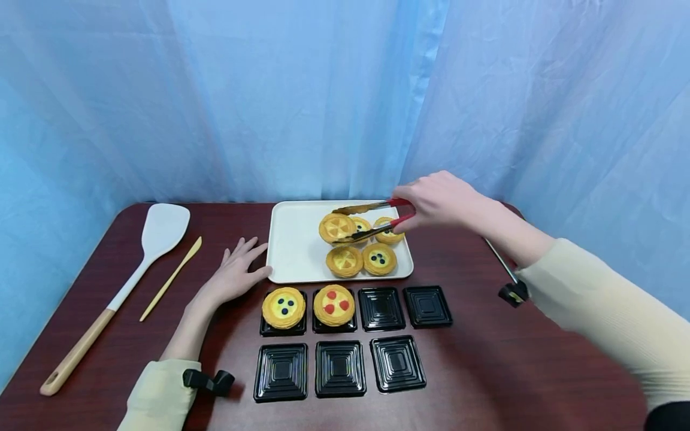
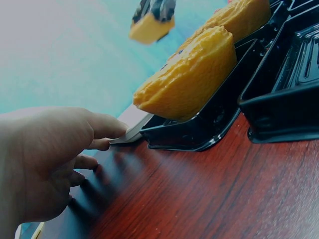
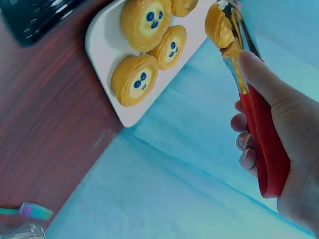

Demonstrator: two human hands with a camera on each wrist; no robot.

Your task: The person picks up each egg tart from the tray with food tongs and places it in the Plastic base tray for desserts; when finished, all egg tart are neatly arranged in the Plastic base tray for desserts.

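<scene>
Closest to the camera, at the bottom of the frame, there's a row of three empty black trays (image 1: 339,368). Just behind it is a row of four, and the two on the left each hold a tart (image 1: 283,307).

Left hand (image 1: 234,275) lies flat on the table (image 1: 485,359), fingers spread and relaxed, fingertips touching the near left corner of the white tray (image 1: 293,245).

Right hand (image 1: 436,200) comes in from the right, squeezing red-handled tongs (image 1: 372,220). Their long axis runs roughly sideways across the frame, tips pointing left. The tips pinch a yellow-topped tart (image 1: 336,227), lifted above the white tray in centre frame.

Four more tarts crowd right under and beside it.

Far left: a white spatula (image 1: 129,281) and a thin wooden knife (image 1: 171,278), both lying diagonally.
</scene>
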